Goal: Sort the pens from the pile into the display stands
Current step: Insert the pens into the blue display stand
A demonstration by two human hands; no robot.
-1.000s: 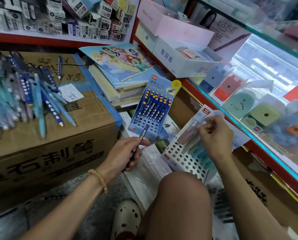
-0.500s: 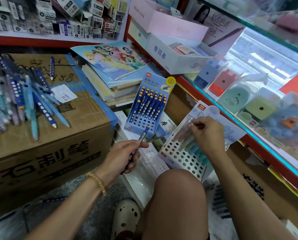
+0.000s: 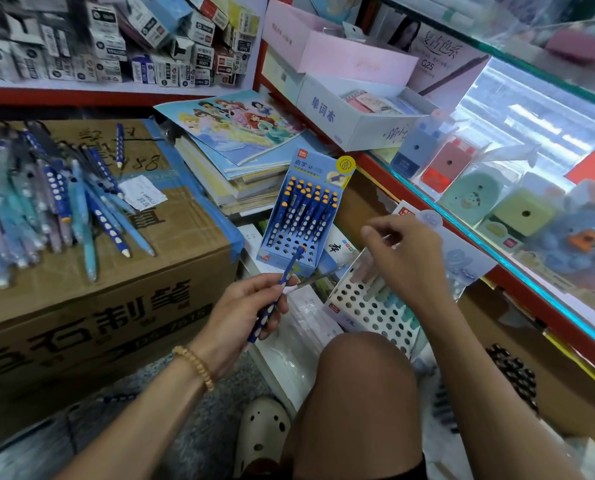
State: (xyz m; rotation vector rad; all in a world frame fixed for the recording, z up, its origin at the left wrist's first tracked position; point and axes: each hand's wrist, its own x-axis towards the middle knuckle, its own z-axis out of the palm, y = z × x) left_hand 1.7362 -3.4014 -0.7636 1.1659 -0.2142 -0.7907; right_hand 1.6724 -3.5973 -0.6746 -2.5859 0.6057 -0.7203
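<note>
A pile of blue and pastel pens lies on the cardboard box at left. My left hand grips a dark blue dotted pen, its orange tip pointing at the blue display stand, which holds several matching pens. My right hand hovers with loosely curled fingers, holding nothing, just above the white perforated display stand, where several pastel pens stand at its right side.
A stack of notebooks lies behind the blue stand. A glass counter with a red edge runs along the right, with boxes on top. My knee and a sandal are below the stands.
My right hand has let go of the pastel pen in the white stand and lifted off it. My left hand keeps the blue pen, raised slightly toward the blue stand.
</note>
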